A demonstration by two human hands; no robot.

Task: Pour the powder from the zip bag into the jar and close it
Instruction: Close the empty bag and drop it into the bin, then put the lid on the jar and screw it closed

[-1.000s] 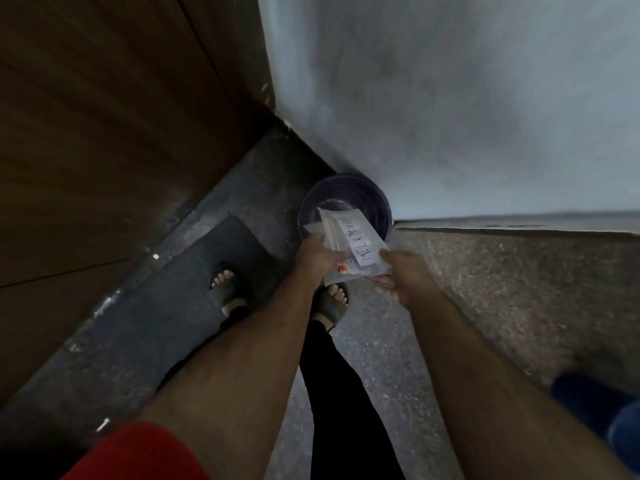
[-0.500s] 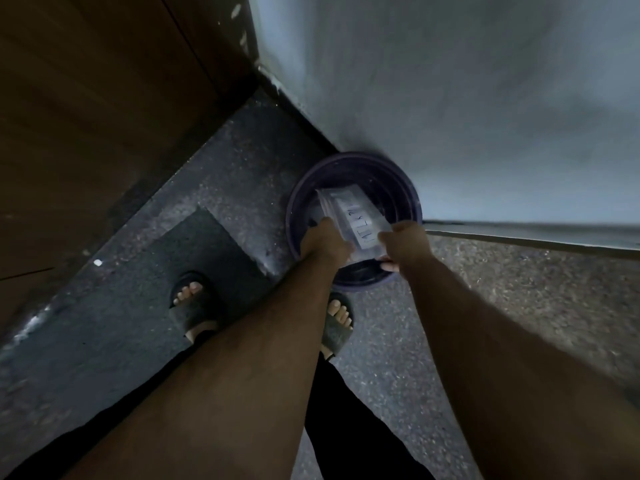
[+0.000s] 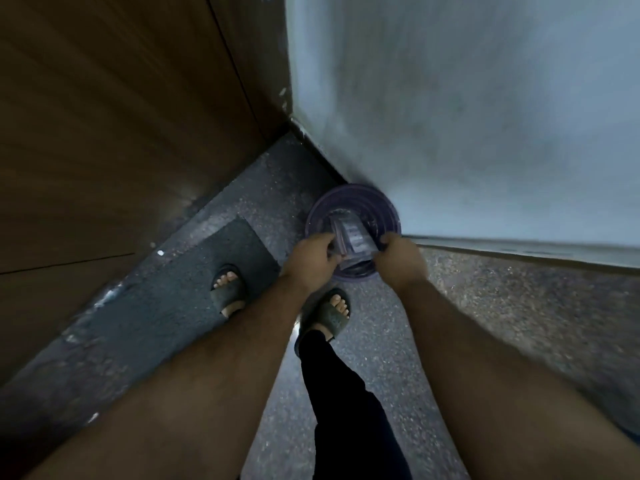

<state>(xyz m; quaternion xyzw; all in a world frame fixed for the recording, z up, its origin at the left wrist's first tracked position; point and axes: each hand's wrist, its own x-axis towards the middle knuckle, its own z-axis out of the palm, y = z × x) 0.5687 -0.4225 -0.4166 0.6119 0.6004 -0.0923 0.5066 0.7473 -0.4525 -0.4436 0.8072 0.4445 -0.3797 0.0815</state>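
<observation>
The zip bag sits between my two hands, held over the open mouth of a round purple bin that stands on the floor against the pale wall. My left hand grips its left edge with curled fingers, and my right hand grips its right edge. Below them I see my sandalled feet, the left one on a dark mat.

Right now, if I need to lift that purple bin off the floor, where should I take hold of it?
Probably the purple bin by its open rim, from the near floor side, since the wall blocks the far side. Both the left hand and the right hand grip the zip bag above its mouth, so free one first.
</observation>
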